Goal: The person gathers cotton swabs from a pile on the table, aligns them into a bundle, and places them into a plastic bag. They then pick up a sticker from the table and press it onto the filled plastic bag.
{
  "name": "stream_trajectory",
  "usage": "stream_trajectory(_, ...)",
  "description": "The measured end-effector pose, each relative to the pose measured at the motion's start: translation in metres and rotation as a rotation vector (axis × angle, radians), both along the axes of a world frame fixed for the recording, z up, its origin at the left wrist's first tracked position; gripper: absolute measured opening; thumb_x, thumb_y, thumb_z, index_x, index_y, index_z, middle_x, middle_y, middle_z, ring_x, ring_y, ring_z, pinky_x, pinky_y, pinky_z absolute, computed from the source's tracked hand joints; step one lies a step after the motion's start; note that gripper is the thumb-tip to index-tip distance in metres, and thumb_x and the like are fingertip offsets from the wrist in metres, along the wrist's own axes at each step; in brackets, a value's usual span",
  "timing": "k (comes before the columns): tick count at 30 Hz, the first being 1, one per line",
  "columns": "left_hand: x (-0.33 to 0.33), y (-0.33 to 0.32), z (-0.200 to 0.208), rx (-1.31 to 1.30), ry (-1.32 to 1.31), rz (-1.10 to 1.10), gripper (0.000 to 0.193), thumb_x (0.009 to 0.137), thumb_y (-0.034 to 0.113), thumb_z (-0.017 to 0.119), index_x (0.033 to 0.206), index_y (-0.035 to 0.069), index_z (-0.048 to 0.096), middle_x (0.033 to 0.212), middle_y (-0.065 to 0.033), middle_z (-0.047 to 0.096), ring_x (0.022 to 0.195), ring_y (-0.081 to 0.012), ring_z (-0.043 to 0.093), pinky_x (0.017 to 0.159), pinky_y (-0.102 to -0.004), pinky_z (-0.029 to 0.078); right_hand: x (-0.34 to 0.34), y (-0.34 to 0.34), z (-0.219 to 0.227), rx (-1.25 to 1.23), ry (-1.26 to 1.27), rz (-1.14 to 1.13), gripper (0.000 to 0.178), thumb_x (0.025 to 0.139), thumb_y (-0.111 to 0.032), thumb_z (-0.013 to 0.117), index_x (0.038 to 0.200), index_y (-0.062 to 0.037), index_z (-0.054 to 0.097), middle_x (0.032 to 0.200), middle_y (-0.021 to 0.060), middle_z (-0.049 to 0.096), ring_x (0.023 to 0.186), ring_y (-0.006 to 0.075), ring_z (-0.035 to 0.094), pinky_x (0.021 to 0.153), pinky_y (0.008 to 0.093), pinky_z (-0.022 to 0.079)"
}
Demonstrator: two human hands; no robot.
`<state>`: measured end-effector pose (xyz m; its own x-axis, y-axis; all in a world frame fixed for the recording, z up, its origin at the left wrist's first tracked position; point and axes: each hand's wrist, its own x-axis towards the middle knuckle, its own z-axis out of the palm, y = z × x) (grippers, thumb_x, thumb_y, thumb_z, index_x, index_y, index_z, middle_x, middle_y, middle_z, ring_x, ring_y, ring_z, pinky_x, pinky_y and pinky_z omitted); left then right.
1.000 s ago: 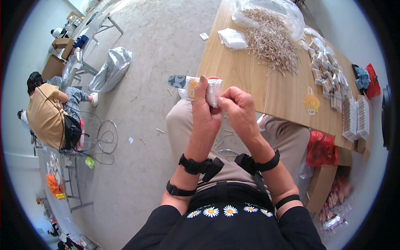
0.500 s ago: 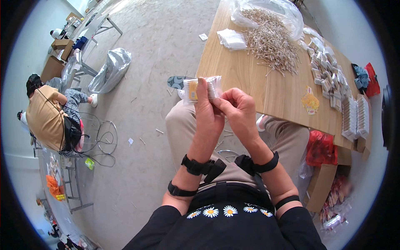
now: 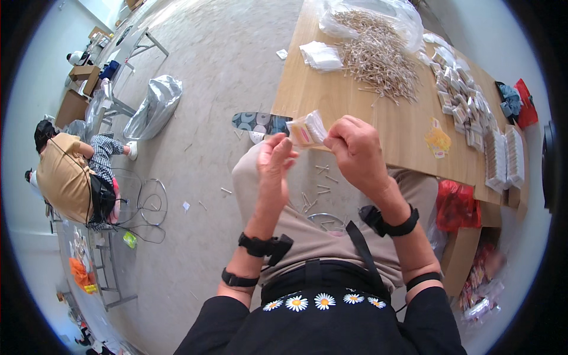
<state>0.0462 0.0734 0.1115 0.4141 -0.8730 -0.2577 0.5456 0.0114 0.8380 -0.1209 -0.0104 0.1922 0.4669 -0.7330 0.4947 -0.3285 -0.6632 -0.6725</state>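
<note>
A clear packet of cotton swabs [image 3: 308, 129] with a yellow-and-white card inside hangs in the air near the table's front left corner. My right hand [image 3: 362, 152] pinches its right end between thumb and curled fingers. Beside the packet's left end is my left hand [image 3: 273, 168], its fingers loosely bent and apart, holding nothing that I can see. A big heap of loose cotton swabs [image 3: 384, 65] lies farther back on the wooden table [image 3: 349, 106]. Left of the heap rests a stack of clear empty bags [image 3: 321, 56].
Finished-looking swab packets [image 3: 461, 97] pile up at the table's right, near upright packet rows [image 3: 496, 163]. Yellow cards [image 3: 438, 140] lie in front. An open carton [image 3: 458, 260] and red bag [image 3: 457, 204] stand at lower right. Another person [image 3: 68, 171] sits at left.
My left hand has let go of the packet and drawn back left and down. My right hand has moved right, keeping hold of the packet, which has tilted.
</note>
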Motion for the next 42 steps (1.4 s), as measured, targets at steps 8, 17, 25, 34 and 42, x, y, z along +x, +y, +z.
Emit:
stream_trajectory(8,0.008,-0.012,0.079,-0.371,-1.243,-0.173,0.054,0.078,0.003,0.078,0.130,0.005,0.062,0.114,-0.0076,0.071,0.111,-0.0198,0.063,0.094,-0.0344,0.048,-0.010,-0.004,0.012,-0.241,0.375,0.223,0.005,0.072,-0.001,0.061,0.077,-0.0011,0.060,0.078,0.0156,0.061,0.081,0.0348,0.062,0.076,0.0450,0.048)
stream_trajectory(17,0.003,-0.012,0.082,-0.314,-1.046,-0.342,0.040,0.079,-0.008,0.074,0.118,0.002,0.069,0.096,-0.0055,0.071,0.089,-0.0117,0.065,0.084,-0.0281,0.052,-0.019,-0.007,0.018,-0.242,0.361,0.223,0.006,0.073,-0.002,0.062,0.078,-0.0009,0.059,0.081,0.0160,0.061,0.082,0.0355,0.062,0.077,0.0453,0.048)
stream_trajectory(25,0.002,-0.011,0.082,-0.248,-0.607,-0.325,0.034,0.080,-0.013,0.070,0.111,0.000,0.065,0.089,-0.0032,0.067,0.083,-0.0094,0.064,0.077,-0.0242,0.053,-0.027,0.002,0.017,0.243,0.028,0.119,0.022,0.075,-0.008,0.078,0.088,0.0014,0.063,0.082,0.0134,0.059,0.077,0.0261,0.061,0.073,0.0375,0.050)
stream_trajectory(34,-0.006,-0.009,0.080,-0.238,-0.348,-0.299,0.030,0.081,-0.012,0.069,0.107,0.001,0.062,0.091,-0.0042,0.066,0.084,-0.0095,0.063,0.076,-0.0231,0.052,-0.025,0.026,-0.011,0.676,-0.221,0.266,0.019,0.079,-0.008,0.080,0.092,0.0017,0.070,0.076,0.0020,0.064,0.073,0.0093,0.058,0.067,0.0284,0.048)
stream_trajectory(42,-0.005,-0.009,0.097,-0.250,-0.591,-0.386,0.034,0.084,-0.011,0.067,0.116,0.000,0.061,0.094,-0.0053,0.067,0.085,-0.0100,0.064,0.077,-0.0249,0.052,-0.027,0.025,-0.003,0.564,-0.092,0.262,0.013,0.079,-0.004,0.076,0.088,0.0017,0.068,0.074,0.0064,0.061,0.069,0.0111,0.057,0.062,0.0309,0.047)
